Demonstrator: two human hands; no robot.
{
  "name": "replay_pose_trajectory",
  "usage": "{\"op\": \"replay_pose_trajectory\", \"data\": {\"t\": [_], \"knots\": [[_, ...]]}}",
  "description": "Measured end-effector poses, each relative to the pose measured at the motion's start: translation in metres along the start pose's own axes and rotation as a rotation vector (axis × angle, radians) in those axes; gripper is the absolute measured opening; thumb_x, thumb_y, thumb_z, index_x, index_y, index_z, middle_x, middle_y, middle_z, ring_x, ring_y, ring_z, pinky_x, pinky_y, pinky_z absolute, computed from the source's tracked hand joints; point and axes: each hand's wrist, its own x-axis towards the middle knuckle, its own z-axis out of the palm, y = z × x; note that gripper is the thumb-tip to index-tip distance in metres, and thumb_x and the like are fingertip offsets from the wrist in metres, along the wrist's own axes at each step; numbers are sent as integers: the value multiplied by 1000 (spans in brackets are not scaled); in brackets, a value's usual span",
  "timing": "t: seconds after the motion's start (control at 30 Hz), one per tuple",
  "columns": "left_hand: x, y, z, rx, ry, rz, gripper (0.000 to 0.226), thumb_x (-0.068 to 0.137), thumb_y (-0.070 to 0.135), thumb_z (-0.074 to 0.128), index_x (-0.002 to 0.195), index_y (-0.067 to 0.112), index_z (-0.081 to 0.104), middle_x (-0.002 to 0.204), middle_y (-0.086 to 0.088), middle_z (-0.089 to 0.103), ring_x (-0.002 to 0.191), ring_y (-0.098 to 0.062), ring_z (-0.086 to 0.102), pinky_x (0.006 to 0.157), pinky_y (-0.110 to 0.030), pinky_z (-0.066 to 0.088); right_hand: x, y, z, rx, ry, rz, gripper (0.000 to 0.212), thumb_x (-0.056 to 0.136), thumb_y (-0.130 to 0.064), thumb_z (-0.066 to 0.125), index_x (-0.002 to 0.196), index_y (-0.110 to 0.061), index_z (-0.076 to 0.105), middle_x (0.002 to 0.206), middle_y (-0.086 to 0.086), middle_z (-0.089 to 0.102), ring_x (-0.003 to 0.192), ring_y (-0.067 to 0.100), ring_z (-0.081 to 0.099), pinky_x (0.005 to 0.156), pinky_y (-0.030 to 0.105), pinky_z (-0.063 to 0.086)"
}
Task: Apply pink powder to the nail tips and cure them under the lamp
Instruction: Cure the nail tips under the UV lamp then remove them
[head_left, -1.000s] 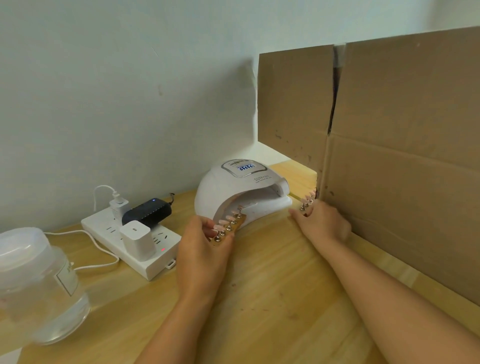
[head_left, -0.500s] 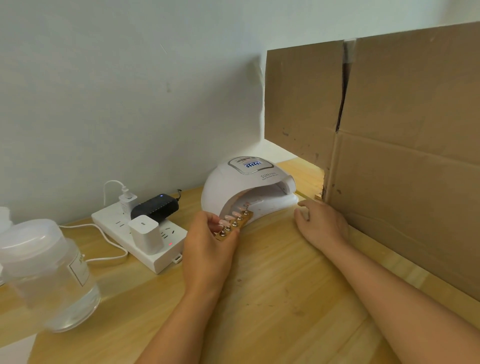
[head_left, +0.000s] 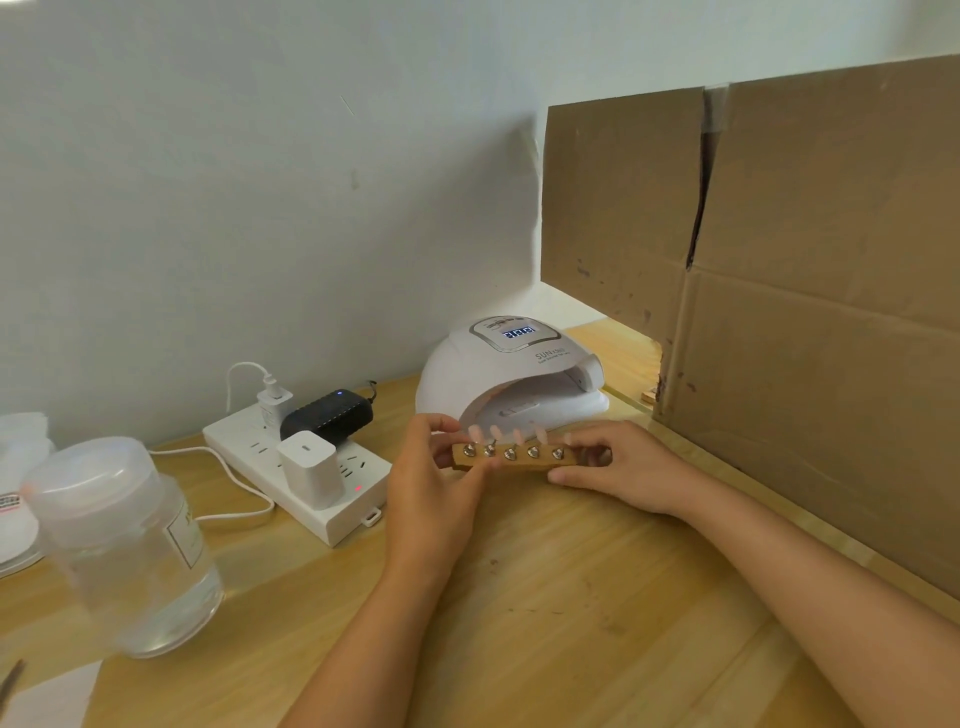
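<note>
Both hands now gripping the wooden nail-tip holder bar (head_left: 511, 457): right hand (head_left: 621, 467) joining left hand (head_left: 434, 467), fingers pinching each end, lining up for the white dome curing lamp (head_left: 511, 374).

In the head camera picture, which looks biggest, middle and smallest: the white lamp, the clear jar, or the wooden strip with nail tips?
1. clear jar, though nearest the camera
2. white lamp
3. wooden strip

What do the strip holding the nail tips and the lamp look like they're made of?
Strip: likely wood, matte tan, with shiny metal-looking clips. Lamp: probably plastic, a smooth white moulded dome with a lit display.
</note>
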Motion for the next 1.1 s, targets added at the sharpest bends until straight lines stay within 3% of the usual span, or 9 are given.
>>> {"op": "replay_pose_trajectory", "data": {"t": [0.07,0.17,0.3,0.4,0.47,0.53,0.67,0.83,1.1], "knots": [[0,0,0,-1,-40,-11,49,69,11,78,97,31,43,83,19,56,76,8,56,62,1,38,-6,1,-3,38,15,-17,20,77,-22,74,67,-35,63,54,-16,44,54,-1,37,55,12,30],[-1,-1,1,-15,-57,-20,59,71,12,77,111,33,40,90,21,55,76,9,58,62,1,39,-15,1,-7,-1,100,-55,31,77,-16,74,62,-38,58,57,-12,44,56,0,38,56,13,31],[0,0,1,6,16,-17,56,73,24,75,116,33,41,97,23,51,83,7,56,64,-4,40,-22,6,-17,-26,171,-47,22,79,-13,72,71,-31,62,62,-10,43,56,2,36,55,13,31],[0,-1,1,55,18,-15,55,79,30,67,128,29,41,109,21,47,100,2,48,80,-21,41,-23,15,-23,-125,195,13,7,82,-18,69,88,-20,70,64,-7,44,59,8,36,54,16,30],[-1,0,1,65,-23,-39,56,83,34,61,134,33,37,118,22,43,111,4,40,88,-23,34,-18,22,-22,-211,217,72,20,84,-25,67,91,-6,71,65,-2,47,60,10,39,54,19,30],[-2,2,1,50,-67,-74,54,87,38,55,136,36,34,120,25,39,105,15,36,87,-16,30,-10,22,-17,-292,256,122,30,86,-32,64,80,-2,68,64,1,47,63,15,42,57,30,30],[-3,3,0,-29,-122,-182,44,96,28,41,137,39,31,123,27,34,81,33,36,82,-12,28,13,14,0,-479,345,205,46,87,-40,58,54,-15,38,59,-4,39,64,21,42,52,30,25],[0,2,0,-33,-98,-189,46,97,18,37,139,33,30,124,24,36,104,10,37,90,-13,24,41,2,19,-519,408,218,50,86,-42,58,53,-13,34,62,-3,38,65,25,42,48,30,19],[3,-3,2,-93,-77,-206,45,96,11,36,138,30,34,125,22,38,119,5,34,100,-17,25,71,-10,36,-574,414,300,47,91,-49,49,55,-17,46,70,3,46,74,27,50,63,28,29]]}}
